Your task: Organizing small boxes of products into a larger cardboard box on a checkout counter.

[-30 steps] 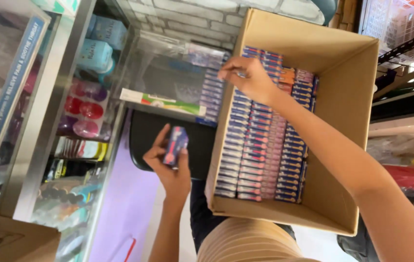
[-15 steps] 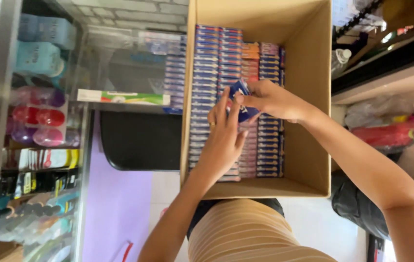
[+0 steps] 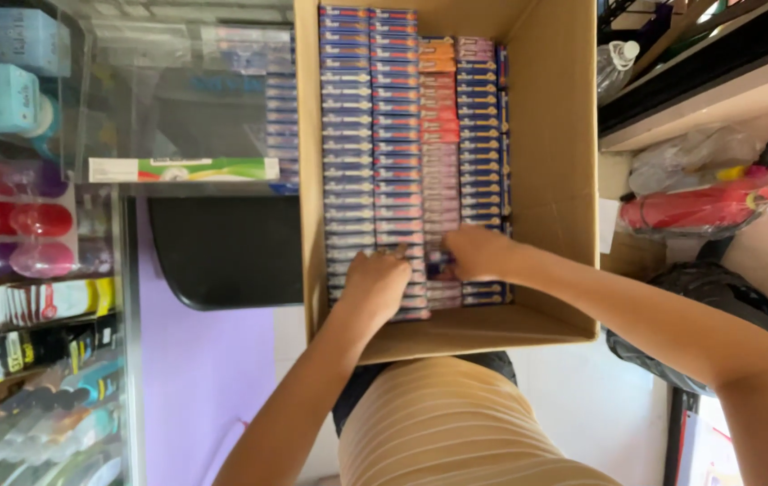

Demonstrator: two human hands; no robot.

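We look down into an open cardboard box resting on the person's lap, packed with small flat packets standing on edge in four rows: two blue rows toward the box's left wall, then a row that runs orange, red and purple, then another blue row. Both hands are at the near end of the box. The left hand lies curled on the near ends of the two left rows, fingertips pressing the packet edges; we cannot tell whether it grips any one packet. The right hand reaches in from the right wall, its fingers pinching a single dark blue packet in the third row, just beside the left hand. A glass display cabinet with bottles stands beyond the box's left wall.
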